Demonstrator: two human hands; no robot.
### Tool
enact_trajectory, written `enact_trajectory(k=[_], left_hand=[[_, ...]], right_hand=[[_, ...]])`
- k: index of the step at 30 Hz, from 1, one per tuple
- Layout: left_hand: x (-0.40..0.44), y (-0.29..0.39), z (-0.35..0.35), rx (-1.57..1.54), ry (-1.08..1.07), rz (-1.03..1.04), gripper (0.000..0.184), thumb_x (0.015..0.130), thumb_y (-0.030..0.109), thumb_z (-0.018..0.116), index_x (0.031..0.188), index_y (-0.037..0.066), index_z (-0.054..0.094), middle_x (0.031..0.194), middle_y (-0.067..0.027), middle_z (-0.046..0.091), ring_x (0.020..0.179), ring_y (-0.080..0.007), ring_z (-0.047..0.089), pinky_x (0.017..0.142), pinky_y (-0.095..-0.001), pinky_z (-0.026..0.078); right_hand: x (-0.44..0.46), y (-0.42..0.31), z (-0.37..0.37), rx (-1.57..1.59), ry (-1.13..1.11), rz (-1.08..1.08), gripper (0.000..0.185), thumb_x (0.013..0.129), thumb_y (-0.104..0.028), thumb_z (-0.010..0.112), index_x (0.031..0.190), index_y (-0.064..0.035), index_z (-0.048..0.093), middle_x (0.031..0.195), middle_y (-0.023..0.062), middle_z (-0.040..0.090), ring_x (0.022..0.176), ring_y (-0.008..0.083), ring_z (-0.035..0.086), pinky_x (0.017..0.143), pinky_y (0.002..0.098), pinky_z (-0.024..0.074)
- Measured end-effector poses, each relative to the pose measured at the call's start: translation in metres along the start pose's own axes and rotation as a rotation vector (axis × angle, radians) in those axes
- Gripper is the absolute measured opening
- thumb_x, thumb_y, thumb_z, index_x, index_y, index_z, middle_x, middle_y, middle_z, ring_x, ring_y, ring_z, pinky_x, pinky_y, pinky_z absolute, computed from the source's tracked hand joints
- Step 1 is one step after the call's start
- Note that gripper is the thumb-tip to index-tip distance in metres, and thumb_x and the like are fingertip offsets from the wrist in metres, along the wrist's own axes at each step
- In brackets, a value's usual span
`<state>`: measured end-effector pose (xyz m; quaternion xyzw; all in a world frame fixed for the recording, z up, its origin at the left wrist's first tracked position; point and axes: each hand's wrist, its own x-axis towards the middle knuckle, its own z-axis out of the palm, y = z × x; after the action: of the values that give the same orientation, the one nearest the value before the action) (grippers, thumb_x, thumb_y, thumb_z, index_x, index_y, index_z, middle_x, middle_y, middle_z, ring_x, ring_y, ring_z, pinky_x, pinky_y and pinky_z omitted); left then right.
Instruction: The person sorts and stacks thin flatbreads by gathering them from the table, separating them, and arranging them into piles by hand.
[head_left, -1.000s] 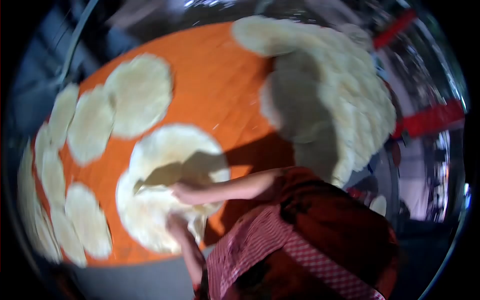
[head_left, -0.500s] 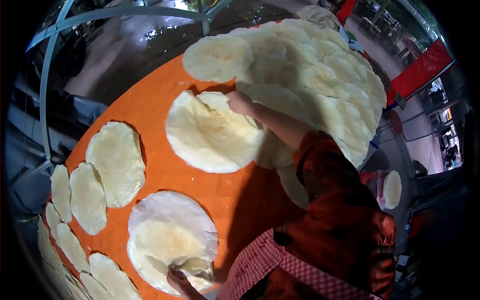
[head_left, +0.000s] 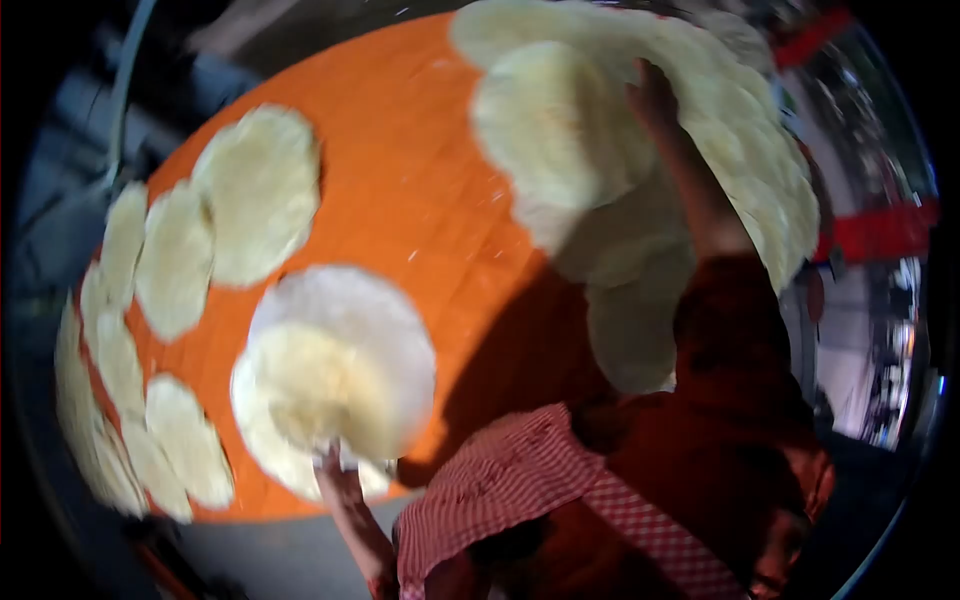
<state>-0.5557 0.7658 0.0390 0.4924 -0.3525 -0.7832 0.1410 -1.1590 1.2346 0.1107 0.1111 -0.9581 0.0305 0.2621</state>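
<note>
My left hand [head_left: 338,474] pinches the near edge of a thin round flatbread [head_left: 310,375]. That edge is raised, with a shadowed fold at my fingers. Beneath this flatbread lies a pale round sheet or disc [head_left: 375,300], whose far part shows; I cannot tell its kind. My right hand [head_left: 654,95] is stretched out at the far right, blurred, its fingers apart at the right edge of another round flatbread [head_left: 550,125]. This one lies flat, partly over the overlapping flatbreads [head_left: 735,130]. No bread shows in my right hand.
An orange cloth [head_left: 400,160] covers the large table. Along its left side lie more flatbreads, among them a large one [head_left: 255,195] and a smaller one [head_left: 188,440]. A metal frame post [head_left: 128,90] stands beyond the left edge. Something red [head_left: 880,232] is at the right.
My right hand has moved right and let go of its flatbread, which now lies partly over the others. My left hand has drawn the lower flatbread's edge up slightly. The view has shifted.
</note>
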Motion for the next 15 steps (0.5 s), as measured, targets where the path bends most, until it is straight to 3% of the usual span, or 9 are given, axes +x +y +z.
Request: enact_trajectory(k=[1,2,4,7,9,10,13,14,15], left_hand=[[0.005,-0.001,-0.007,-0.026,0.011,-0.014,0.056,0.081,-0.003,0.059,0.133,0.002,0.037,0.119,-0.0139,0.055,0.108,-0.0267,0.054,0.092,-0.0464,0.047],[0.004,0.000,-0.005,-0.043,0.014,-0.020,0.055,0.079,-0.002,0.060,0.130,0.002,0.039,0.116,-0.0131,0.056,0.104,-0.0257,0.055,0.091,-0.0468,0.047],[0.002,0.007,0.002,-0.044,0.021,-0.020,0.053,0.076,0.001,0.063,0.125,0.002,0.043,0.111,-0.0115,0.057,0.098,-0.0235,0.056,0.089,-0.0466,0.047],[-0.008,0.017,0.021,-0.058,-0.045,0.021,0.044,0.076,0.007,0.064,0.118,0.003,0.050,0.109,-0.0093,0.059,0.099,-0.0208,0.055,0.083,-0.0384,0.048],[0.013,0.014,0.018,-0.116,-0.266,0.072,0.033,0.081,0.013,0.060,0.113,0.005,0.056,0.110,-0.0078,0.061,0.103,-0.0196,0.056,0.080,-0.0361,0.049],[0.007,0.023,0.028,-0.097,-0.295,0.114,0.031,0.084,0.016,0.058,0.113,0.005,0.056,0.112,-0.0086,0.060,0.104,-0.0195,0.055,0.082,-0.0351,0.048],[-0.040,0.060,0.055,-0.114,-0.364,0.263,0.032,0.091,0.027,0.054,0.115,0.007,0.051,0.115,-0.0118,0.056,0.102,-0.0202,0.054,0.080,-0.0311,0.048],[-0.047,0.066,0.052,-0.105,-0.416,0.286,0.031,0.093,0.030,0.051,0.113,0.007,0.052,0.116,-0.0115,0.055,0.101,-0.0201,0.054,0.081,-0.0311,0.048],[-0.052,0.066,0.041,-0.104,-0.463,0.315,0.031,0.094,0.033,0.048,0.111,0.008,0.053,0.117,-0.0112,0.054,0.101,-0.0200,0.054,0.081,-0.0311,0.047]], right_hand=[[-0.024,-0.040,-0.013,0.270,0.124,-0.192,0.029,0.085,-0.019,0.056,0.109,-0.0023,0.056,0.102,0.0158,0.061,0.093,0.0283,0.060,0.082,0.0394,0.0491],[-0.051,-0.093,-0.036,0.572,0.056,-0.279,0.034,0.083,-0.020,0.059,0.111,-0.0022,0.053,0.106,0.0169,0.058,0.096,0.0291,0.059,0.083,0.0401,0.0484],[-0.145,-0.221,-0.081,1.033,-0.416,-0.415,0.046,0.078,-0.022,0.065,0.116,-0.0019,0.049,0.112,0.0192,0.054,0.102,0.0307,0.056,0.084,0.0415,0.0469],[-0.286,-0.374,-0.158,1.201,-0.903,-0.801,0.066,0.071,-0.024,0.075,0.123,-0.0015,0.042,0.122,0.0226,0.048,0.111,0.0331,0.052,0.086,0.0435,0.0447],[-0.330,-0.419,-0.166,1.308,-0.840,-0.711,0.043,0.077,-0.013,0.064,0.114,-0.0008,0.045,0.105,0.0245,0.057,0.093,0.0383,0.060,0.073,0.0465,0.0477],[-0.315,-0.425,-0.178,1.255,-0.638,-0.707,0.030,0.079,-0.003,0.055,0.109,-0.0003,0.049,0.092,0.0241,0.061,0.080,0.0390,0.061,0.066,0.0480,0.0469],[-0.258,-0.425,-0.178,1.306,-0.707,-0.246,0.013,0.076,0.004,0.051,0.080,-0.0025,0.061,0.074,0.0216,0.061,0.073,0.0358,0.061,0.065,0.0464,0.0462],[-0.235,-0.420,-0.157,1.432,-0.421,-0.318,0.012,0.075,0.004,0.050,0.080,-0.0011,0.060,0.070,0.0185,0.061,0.065,0.0291,0.059,0.061,0.0423,0.0460],[-0.216,-0.405,-0.125,1.484,-0.521,-0.320,0.008,0.076,0.003,0.052,0.077,-0.0008,0.059,0.068,0.0114,0.060,0.061,0.0186,0.053,0.057,0.0359,0.0447]])
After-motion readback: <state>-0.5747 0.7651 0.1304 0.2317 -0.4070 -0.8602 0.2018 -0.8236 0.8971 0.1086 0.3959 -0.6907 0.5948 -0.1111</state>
